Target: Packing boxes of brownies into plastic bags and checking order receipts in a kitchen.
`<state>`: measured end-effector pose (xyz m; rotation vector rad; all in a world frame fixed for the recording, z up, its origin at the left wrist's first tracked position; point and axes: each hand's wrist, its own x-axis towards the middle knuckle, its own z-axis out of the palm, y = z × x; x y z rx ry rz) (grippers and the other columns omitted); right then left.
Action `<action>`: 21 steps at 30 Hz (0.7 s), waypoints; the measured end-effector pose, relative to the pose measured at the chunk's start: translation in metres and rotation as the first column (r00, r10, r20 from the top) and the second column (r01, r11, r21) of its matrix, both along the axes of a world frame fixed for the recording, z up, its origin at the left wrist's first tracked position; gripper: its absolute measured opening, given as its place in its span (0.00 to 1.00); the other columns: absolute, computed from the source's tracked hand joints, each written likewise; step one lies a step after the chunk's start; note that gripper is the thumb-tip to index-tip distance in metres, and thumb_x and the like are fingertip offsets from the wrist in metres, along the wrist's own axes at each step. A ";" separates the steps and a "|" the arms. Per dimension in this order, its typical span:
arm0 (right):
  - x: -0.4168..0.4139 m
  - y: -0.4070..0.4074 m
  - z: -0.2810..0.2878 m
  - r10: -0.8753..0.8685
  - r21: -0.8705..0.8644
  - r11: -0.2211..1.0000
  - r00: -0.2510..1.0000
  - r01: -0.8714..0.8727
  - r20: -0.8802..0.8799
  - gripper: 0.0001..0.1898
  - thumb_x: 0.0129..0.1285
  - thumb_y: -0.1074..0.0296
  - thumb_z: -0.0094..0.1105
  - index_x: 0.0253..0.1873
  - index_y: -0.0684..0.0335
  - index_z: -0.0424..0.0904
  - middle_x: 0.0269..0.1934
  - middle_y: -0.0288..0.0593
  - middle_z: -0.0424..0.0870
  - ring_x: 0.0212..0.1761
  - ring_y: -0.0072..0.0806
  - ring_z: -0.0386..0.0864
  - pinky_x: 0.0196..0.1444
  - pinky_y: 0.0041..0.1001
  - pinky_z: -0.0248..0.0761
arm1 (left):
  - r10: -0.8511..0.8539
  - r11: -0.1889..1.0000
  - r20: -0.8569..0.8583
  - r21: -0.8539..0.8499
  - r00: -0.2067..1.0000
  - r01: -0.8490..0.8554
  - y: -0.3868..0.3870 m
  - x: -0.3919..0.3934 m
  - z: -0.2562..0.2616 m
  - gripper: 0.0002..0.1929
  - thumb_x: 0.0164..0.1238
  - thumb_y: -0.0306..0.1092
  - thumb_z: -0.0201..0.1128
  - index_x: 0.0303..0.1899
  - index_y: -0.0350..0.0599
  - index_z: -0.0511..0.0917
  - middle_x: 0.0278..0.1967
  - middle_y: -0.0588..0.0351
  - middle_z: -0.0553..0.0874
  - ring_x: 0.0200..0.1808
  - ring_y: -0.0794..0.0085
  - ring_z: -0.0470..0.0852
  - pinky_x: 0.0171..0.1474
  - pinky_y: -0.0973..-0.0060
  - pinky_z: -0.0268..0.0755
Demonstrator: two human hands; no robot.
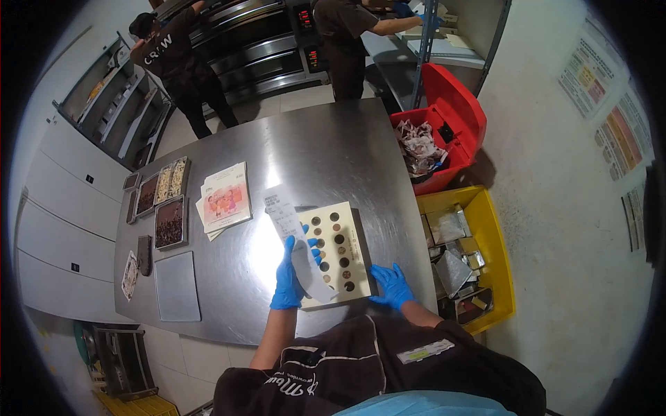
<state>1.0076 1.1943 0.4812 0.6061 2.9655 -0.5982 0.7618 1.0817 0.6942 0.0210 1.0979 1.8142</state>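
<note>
My left hand (290, 275), in a blue glove, holds a long printed paper receipt (296, 236) between thumb and fingers. The receipt hangs over a cream cardboard box (333, 212) printed with rows of round brown and black pictures, covering part of its left side. My right hand (391, 287), also gloved, rests at the box's lower right edge with the fingers apart and holds nothing. Whether its fingertips touch the box, I cannot tell. Left of the receipt lies a stack of cream box sleeves (226, 200) with a pink drawing.
Brownie trays (170, 222) stand on the left of the steel table (312, 140), behind a flat metal tray (177, 287) and a spatula-like dark item (144, 255). Right of the table are a red bin (442, 174) and a yellow crate (502, 291). Two co-workers (179, 67) stand beyond.
</note>
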 end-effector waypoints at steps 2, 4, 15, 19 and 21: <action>-0.001 0.001 0.000 0.002 0.009 1.000 1.000 -0.002 0.011 0.48 0.55 0.33 0.55 0.74 0.54 0.50 0.73 0.38 0.56 0.73 0.31 0.56 0.76 0.46 0.33 | -0.004 1.000 -0.003 -0.005 1.000 0.004 0.001 -0.001 0.000 0.27 0.73 0.51 0.50 0.66 0.46 0.67 0.40 0.56 0.79 0.37 0.74 0.78 0.45 0.75 0.75; 0.000 0.001 0.001 -0.002 0.007 1.000 1.000 0.002 -0.006 0.48 0.55 0.33 0.55 0.74 0.54 0.51 0.72 0.39 0.57 0.72 0.31 0.57 0.76 0.45 0.33 | -0.006 1.000 0.015 0.001 1.000 0.006 0.001 -0.002 -0.003 0.27 0.73 0.51 0.50 0.66 0.46 0.67 0.40 0.56 0.80 0.37 0.74 0.78 0.45 0.75 0.76; -0.003 0.000 0.001 -0.004 -0.012 1.000 1.000 0.004 -0.017 0.48 0.55 0.32 0.53 0.74 0.55 0.51 0.73 0.40 0.56 0.72 0.35 0.57 0.76 0.46 0.32 | -0.013 1.000 0.011 0.019 1.000 0.013 -0.003 -0.009 -0.006 0.27 0.73 0.51 0.51 0.65 0.46 0.66 0.40 0.56 0.81 0.37 0.74 0.79 0.44 0.75 0.76; -0.003 0.000 0.003 -0.011 -0.009 1.000 1.000 0.011 -0.002 0.48 0.56 0.31 0.53 0.75 0.55 0.50 0.73 0.39 0.55 0.72 0.34 0.56 0.76 0.45 0.31 | 0.007 1.000 -0.003 -0.018 1.000 -0.007 -0.003 -0.007 -0.001 0.26 0.73 0.52 0.50 0.65 0.47 0.66 0.41 0.56 0.81 0.37 0.74 0.80 0.43 0.75 0.77; -0.003 0.000 0.004 -0.011 -0.012 1.000 1.000 0.011 -0.010 0.48 0.55 0.32 0.54 0.75 0.54 0.50 0.73 0.39 0.56 0.73 0.34 0.56 0.76 0.45 0.31 | -0.005 1.000 -0.027 -0.015 1.000 0.004 -0.007 -0.008 -0.002 0.26 0.73 0.52 0.50 0.65 0.47 0.66 0.41 0.57 0.81 0.37 0.74 0.80 0.43 0.74 0.77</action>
